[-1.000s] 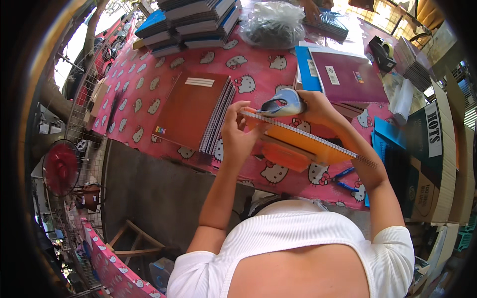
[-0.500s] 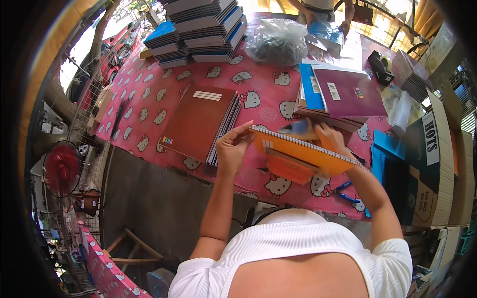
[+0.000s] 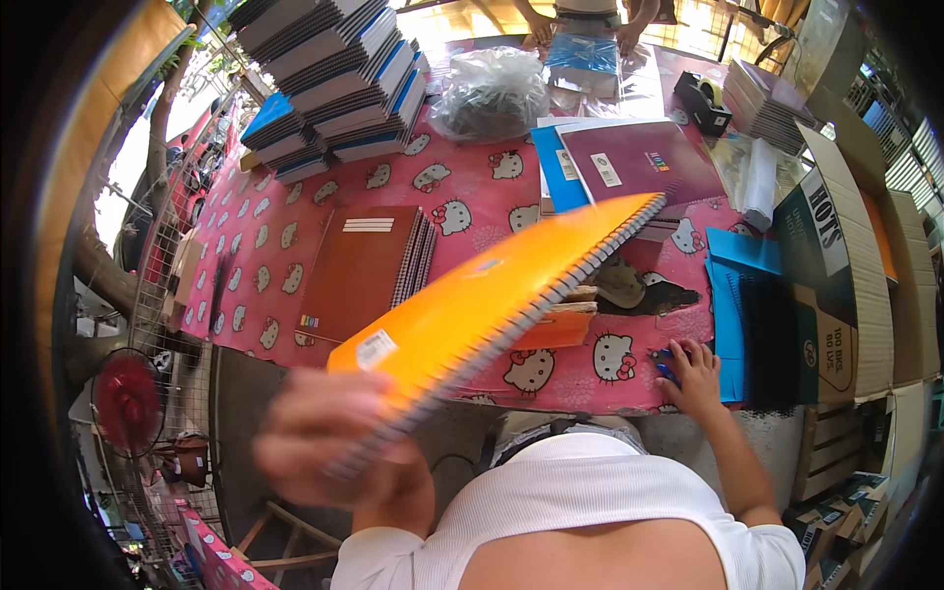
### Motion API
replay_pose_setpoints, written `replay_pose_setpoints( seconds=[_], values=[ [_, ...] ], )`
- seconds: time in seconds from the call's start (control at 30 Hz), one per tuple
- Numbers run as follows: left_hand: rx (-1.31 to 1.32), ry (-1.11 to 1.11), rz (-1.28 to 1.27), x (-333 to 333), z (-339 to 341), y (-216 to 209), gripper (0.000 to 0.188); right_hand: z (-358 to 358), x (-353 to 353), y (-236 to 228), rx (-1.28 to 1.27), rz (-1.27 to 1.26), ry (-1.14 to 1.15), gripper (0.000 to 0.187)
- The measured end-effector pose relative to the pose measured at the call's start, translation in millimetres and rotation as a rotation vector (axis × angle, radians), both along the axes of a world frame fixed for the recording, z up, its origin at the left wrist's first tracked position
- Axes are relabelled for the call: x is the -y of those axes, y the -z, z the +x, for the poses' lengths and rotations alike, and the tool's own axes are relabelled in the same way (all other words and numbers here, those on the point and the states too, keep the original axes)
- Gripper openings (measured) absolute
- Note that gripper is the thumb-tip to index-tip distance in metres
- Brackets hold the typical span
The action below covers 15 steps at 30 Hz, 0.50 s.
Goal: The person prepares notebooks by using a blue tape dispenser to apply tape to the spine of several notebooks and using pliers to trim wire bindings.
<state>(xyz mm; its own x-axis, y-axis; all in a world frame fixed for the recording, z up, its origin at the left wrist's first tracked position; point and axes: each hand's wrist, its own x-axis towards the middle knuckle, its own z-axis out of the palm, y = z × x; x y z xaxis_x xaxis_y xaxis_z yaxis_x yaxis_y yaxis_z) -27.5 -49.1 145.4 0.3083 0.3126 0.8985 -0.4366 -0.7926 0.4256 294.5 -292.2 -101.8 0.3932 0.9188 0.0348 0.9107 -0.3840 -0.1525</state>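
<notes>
An orange spiral notebook (image 3: 501,270) is raised at a slant over the table, its wire-bound edge toward me. My left hand (image 3: 334,433), smeared by motion, grips its lower left corner. Near the table's front edge, my right hand (image 3: 698,379) has its fingers closed around blue-handled pliers (image 3: 668,368), mostly covered by the hand. Brown spiral notebooks (image 3: 359,265) lie stacked left of centre. Partly behind the raised notebook, an orange block-like piece (image 3: 551,331) rests on the pink patterned cloth (image 3: 462,369).
Tall notebook stacks (image 3: 344,88) stand at the back left, beside a clear plastic bag (image 3: 489,95). Purple and blue covers (image 3: 644,162) lie beyond the raised notebook. A tape dispenser (image 3: 703,103) and a cardboard box (image 3: 836,265) are right. Another person's hands (image 3: 629,37) handle a blue package.
The orange notebook has turned over and swung left and toward me in my left hand. My right hand has left it and come down onto the pliers. The view has shifted slightly.
</notes>
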Motion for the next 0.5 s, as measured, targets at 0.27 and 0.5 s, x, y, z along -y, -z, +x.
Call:
replay_pose_setpoints(
  seconds=[0.27,0.5],
  values=[
    [-0.459,-0.293,-0.224,54.1,39.5,129.4,0.021,-52.9,-11.7,-43.6,-0.654,0.354,0.119,0.053],
    [-0.391,-0.321,-0.277,68.0,46.4,127.9,0.023,-99.3,-53.9,-132.8,-0.646,0.554,-0.343,0.048]
  ],
)
